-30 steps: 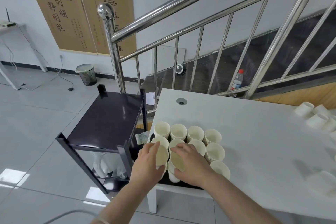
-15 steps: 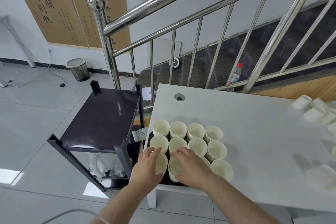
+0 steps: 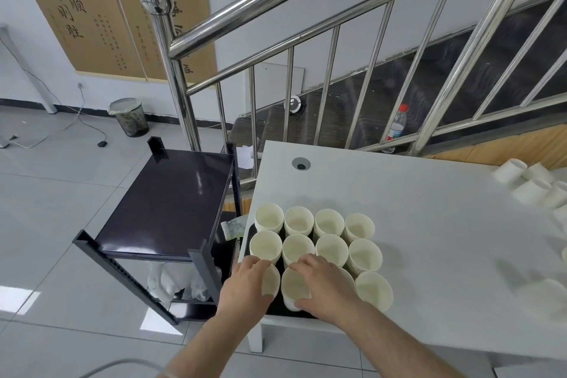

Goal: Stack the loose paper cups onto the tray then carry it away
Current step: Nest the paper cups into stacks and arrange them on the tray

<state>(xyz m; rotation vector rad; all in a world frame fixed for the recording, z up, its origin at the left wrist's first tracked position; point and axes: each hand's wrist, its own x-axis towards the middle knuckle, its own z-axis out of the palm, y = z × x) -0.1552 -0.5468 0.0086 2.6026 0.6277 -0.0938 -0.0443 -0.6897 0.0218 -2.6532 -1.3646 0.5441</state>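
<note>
The black tray [image 3: 277, 310] sits at the near-left corner of the white counter [image 3: 429, 224], packed with stacks of paper cups [image 3: 328, 242] in rows, all upright, mouths up. At 6 o'clock of that block, both hands work the front row. The left hand [image 3: 245, 288] curls round the outer wall of the corner cup stack [image 3: 271, 281], which leans toward the counter's left edge. The right hand [image 3: 325, 285] grips the neighbouring cup stack [image 3: 294, 287], fingers over its far rim and thumb low on its near side. More loose cups [image 3: 534, 184] lie on their sides at about 2 o'clock, well apart from the tray, so the stacking looks unfinished.

The risks, as I judge them: the tray lies right at the counter's corner, and the tilted corner stack could slip off the left edge and drop toward the dark cart [image 3: 165, 202] beside it. The stacks stand touching, so a nudge to one front stack may topple its neighbours. Paper walls crush easily under a tight squeeze, which could jam nested cups. And lifting a tray loaded this full, with tall light stacks, invites tipping if it is not kept level.
</note>
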